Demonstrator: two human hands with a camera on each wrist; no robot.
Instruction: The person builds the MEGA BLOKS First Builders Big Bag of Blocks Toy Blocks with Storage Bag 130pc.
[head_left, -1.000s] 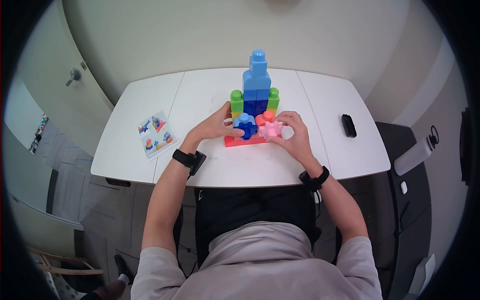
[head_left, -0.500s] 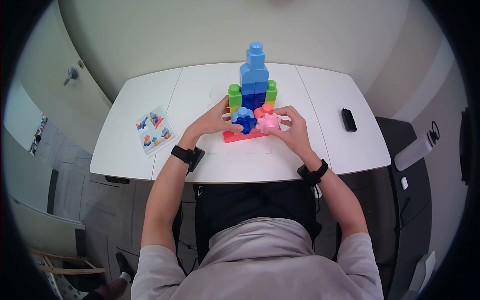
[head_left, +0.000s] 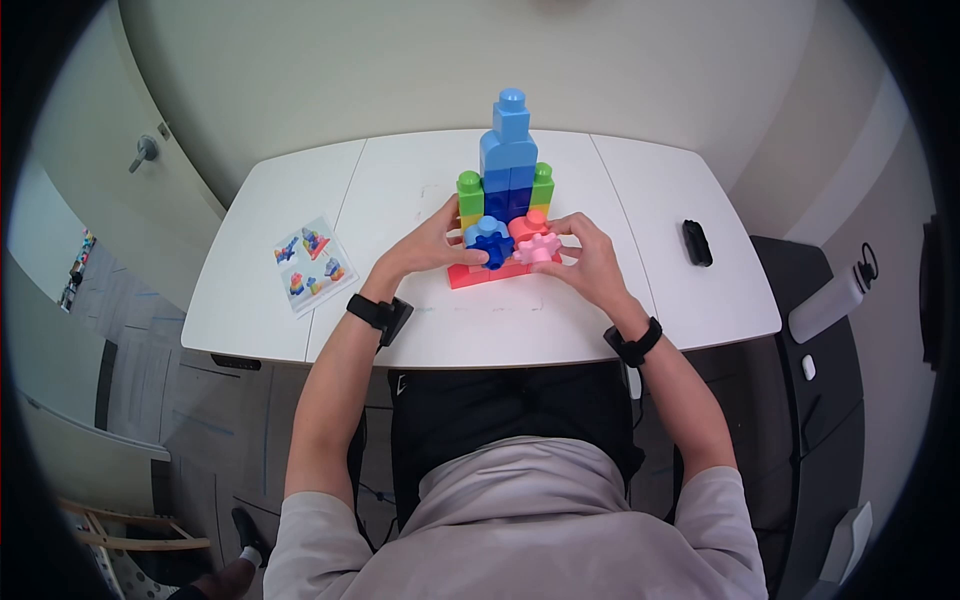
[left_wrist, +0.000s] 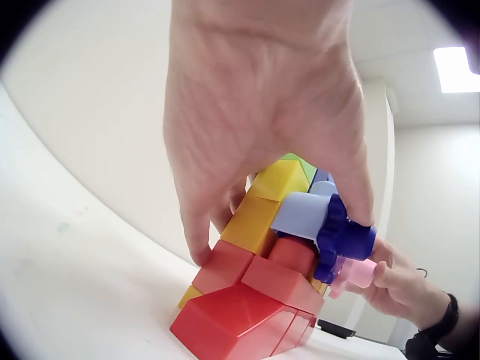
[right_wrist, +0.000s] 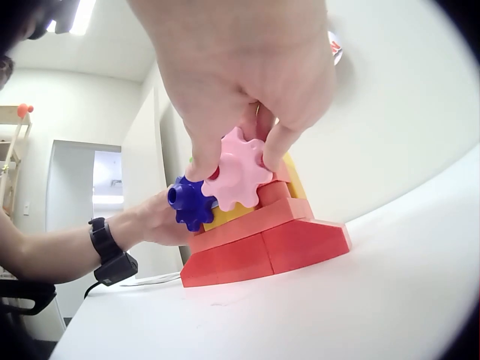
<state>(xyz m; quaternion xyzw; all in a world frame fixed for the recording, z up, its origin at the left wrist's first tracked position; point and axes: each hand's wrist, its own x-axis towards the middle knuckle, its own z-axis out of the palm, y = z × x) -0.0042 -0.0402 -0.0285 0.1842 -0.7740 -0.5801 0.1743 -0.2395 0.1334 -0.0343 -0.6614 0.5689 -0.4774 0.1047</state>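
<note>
A tall tower of toy building blocks (head_left: 508,150) stands upright on a red base (head_left: 470,277). On its front sit a dark blue gear (head_left: 492,251), by a light blue block (head_left: 487,228), and a pink gear (head_left: 538,249), by a coral block (head_left: 530,226). My left hand (head_left: 430,243) grips the tower's left side, its thumb on the dark blue gear's hub (left_wrist: 358,238) and its fingers reaching behind the yellow and red blocks (left_wrist: 251,225). With my right hand (head_left: 590,262) I pinch the pink gear at its edges, thumb on one side and a finger on the other (right_wrist: 279,146).
A picture sheet of block models (head_left: 315,268) lies on the white table (head_left: 400,335) at the left. Toward the right is a black case (head_left: 697,243). Beyond the table's right edge, a dark side surface holds a white bottle (head_left: 828,312) and a small white object (head_left: 808,367).
The pink gear has changed its tilt between my right fingers. The tower's base now sits at a slight slant. My left hand keeps its hold, and the head view has shifted slightly.
</note>
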